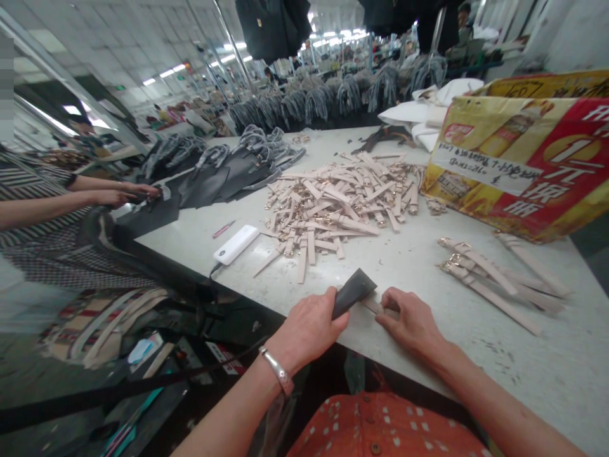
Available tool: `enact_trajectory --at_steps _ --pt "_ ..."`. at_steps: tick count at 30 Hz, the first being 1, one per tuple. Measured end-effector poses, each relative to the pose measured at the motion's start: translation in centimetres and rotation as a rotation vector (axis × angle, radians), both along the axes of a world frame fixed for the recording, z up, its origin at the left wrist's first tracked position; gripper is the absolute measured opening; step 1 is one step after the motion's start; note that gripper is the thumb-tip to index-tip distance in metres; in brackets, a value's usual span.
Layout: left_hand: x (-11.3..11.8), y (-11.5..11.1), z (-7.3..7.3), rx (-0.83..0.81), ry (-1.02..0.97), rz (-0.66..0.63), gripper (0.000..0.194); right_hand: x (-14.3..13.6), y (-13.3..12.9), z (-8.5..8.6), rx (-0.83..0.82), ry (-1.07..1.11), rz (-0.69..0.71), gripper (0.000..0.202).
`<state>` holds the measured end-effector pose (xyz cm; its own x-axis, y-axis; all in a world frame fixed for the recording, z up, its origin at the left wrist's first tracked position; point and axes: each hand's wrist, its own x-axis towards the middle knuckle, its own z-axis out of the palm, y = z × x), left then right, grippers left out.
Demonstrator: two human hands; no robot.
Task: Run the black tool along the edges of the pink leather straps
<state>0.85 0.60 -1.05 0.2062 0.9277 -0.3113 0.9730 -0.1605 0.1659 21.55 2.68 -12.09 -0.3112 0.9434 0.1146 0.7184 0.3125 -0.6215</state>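
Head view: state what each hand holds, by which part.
Left hand: dark flared piece, by its narrower near end. Right hand: apparently a strap, the exact grip unclear.

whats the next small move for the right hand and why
Probably steady the pale strip against the table: the right hand has hold of it, and its far end lies close by the dark piece in the left hand.
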Motion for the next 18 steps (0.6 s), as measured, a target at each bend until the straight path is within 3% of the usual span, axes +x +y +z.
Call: enact_trajectory --at_steps 9,18 --pt "-1.2 -2.2 0.3 -0.014 0.029 -0.021 0.029 -0.1 0.1 -0.2 -0.024 0.007 -0.004 0.014" --pt "1.2 1.1 0.0 -0.006 0.018 -0.017 0.03 -0.2 0.2 -0.4 -0.055 0.025 -0.034 0.01"
